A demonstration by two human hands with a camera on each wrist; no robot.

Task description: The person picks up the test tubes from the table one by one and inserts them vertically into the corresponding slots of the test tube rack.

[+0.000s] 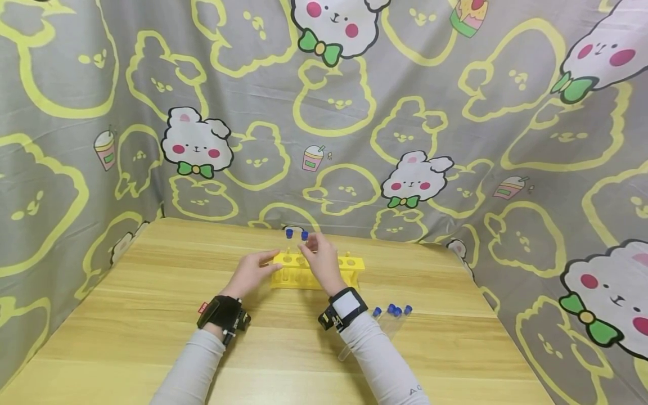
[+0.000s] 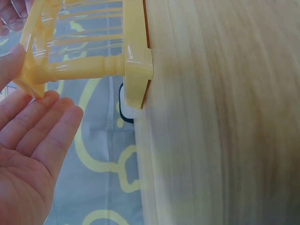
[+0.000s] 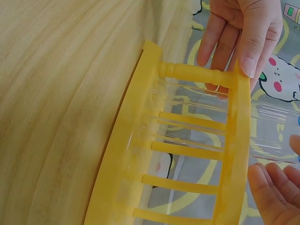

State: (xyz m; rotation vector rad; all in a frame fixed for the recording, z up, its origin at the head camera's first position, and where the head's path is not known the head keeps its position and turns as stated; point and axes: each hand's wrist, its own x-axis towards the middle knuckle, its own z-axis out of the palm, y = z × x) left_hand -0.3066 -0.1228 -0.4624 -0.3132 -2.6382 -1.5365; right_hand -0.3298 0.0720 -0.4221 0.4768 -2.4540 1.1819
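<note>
Head view showed a yellow test-tube rack (image 1: 317,271) standing near the far edge of the wooden table (image 1: 152,315), with two blue-capped tubes (image 1: 296,234) upright in it. The left hand (image 1: 249,274) lay against the rack's left end, fingers straight and loose, thumb on the top plate, steadying it rather than gripping. The right hand (image 1: 322,260) hovered over the rack's top with fingertips drawn together beside the nearer blue cap; whether they actually pinched that tube could not be told. Four more capped tubes (image 1: 391,316) lay on the table just right of the right forearm.

The risks, as I judged them: the rack sat close to the table's back edge, so a push from either hand could slide it against the cloth backdrop (image 1: 455,140) or tip it. The lying tubes were round and could roll if the sleeve brushed them. A tube lowered off-centre might catch on the hole's rim.

The right hand covered the rack's middle holes. Clear glass was hard to separate from the yellow bars in the wrist views, and tube contents could not be made out.
</note>
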